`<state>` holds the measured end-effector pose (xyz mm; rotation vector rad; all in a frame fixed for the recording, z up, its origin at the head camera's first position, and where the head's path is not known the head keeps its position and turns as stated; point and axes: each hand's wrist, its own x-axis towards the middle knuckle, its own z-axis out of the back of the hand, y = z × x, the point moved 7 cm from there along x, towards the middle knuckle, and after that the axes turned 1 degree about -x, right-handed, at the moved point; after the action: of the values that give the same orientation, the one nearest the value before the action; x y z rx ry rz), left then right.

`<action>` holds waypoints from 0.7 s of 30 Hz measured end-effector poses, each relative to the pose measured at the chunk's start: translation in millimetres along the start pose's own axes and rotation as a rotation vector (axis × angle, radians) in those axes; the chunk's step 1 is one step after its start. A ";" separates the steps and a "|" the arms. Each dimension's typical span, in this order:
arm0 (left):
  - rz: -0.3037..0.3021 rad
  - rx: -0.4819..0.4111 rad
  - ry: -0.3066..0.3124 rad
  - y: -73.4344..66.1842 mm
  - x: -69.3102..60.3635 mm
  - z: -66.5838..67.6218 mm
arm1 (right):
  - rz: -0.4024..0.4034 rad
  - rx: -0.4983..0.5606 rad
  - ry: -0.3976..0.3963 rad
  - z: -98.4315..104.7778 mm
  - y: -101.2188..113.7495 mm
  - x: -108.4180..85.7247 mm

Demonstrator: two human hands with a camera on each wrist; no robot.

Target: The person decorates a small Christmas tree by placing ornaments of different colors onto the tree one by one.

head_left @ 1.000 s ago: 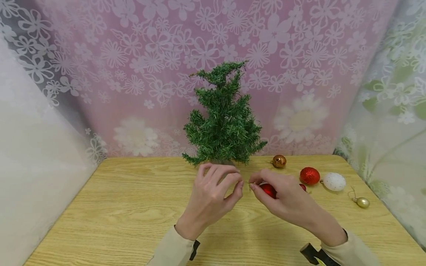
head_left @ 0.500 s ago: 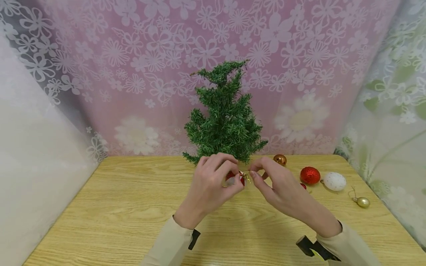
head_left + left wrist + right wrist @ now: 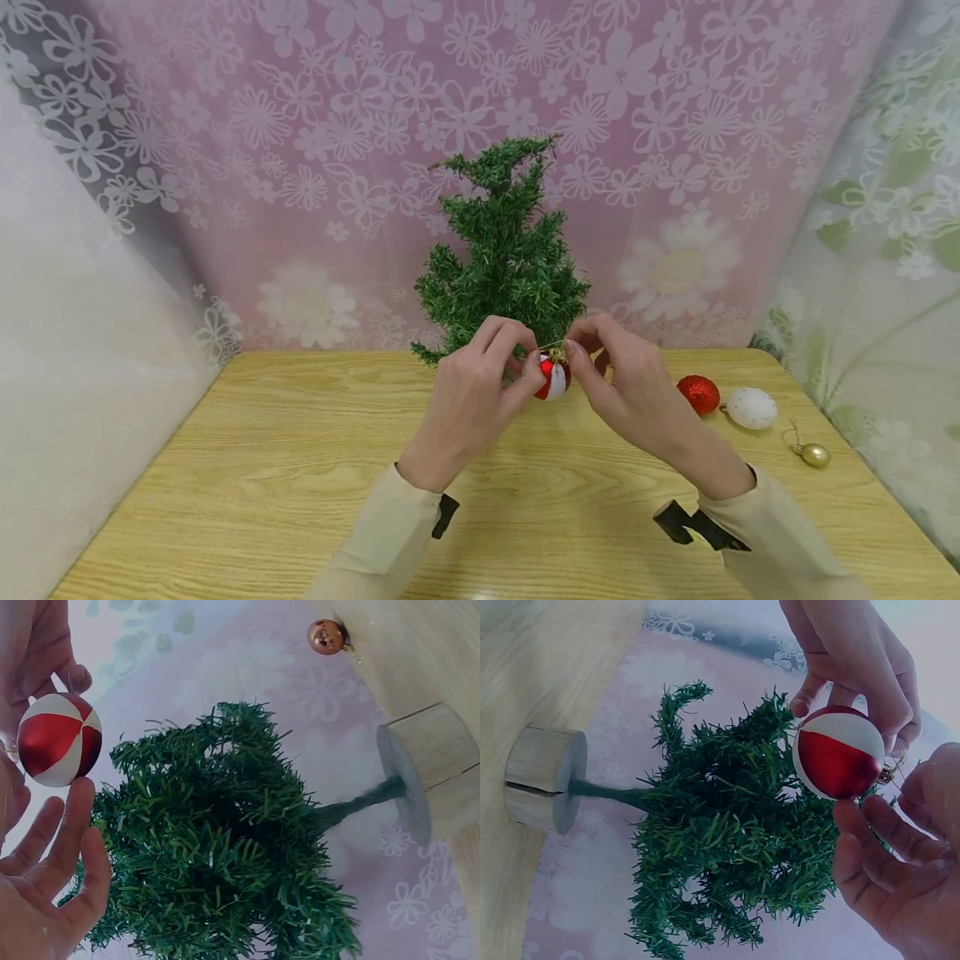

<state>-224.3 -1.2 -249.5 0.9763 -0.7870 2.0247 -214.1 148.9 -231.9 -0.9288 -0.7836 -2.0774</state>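
A red and white Christmas bauble with a gold cap hangs between my two hands, in front of the lower branches of a small artificial Christmas tree. My left hand pinches one side of the bauble's thin gold string between thumb and index finger. From the other side, my right hand pinches the string too. In the right wrist view, the bauble shows its red and white segments, with fingers of both hands close around it. Fingertips partly hide the string.
The tree stands on a round wooden base. On the right of the table lie a red glitter bauble, a white speckled one and a small gold one. A copper bauble appears in the left wrist view.
The bauble, first hanging from my right hand, has moved left and up between both hands. My left fingers have taken hold of its string. Both hands have moved up toward the tree.
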 end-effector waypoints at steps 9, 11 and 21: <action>0.006 0.035 -0.056 1.5 18.9 7.3 | -0.029 0.002 -0.051 4.7 -5.6 20.2; 0.010 0.041 -0.064 2.8 23.3 8.2 | -0.051 -0.001 -0.053 5.4 -7.4 23.9; 0.005 0.244 -0.146 6.5 38.9 13.4 | -0.175 0.022 0.009 1.1 -21.8 37.7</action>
<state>-241.5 -1.3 -211.6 1.2734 -0.6264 2.1058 -249.3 148.3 -206.3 -0.8643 -0.9091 -2.2173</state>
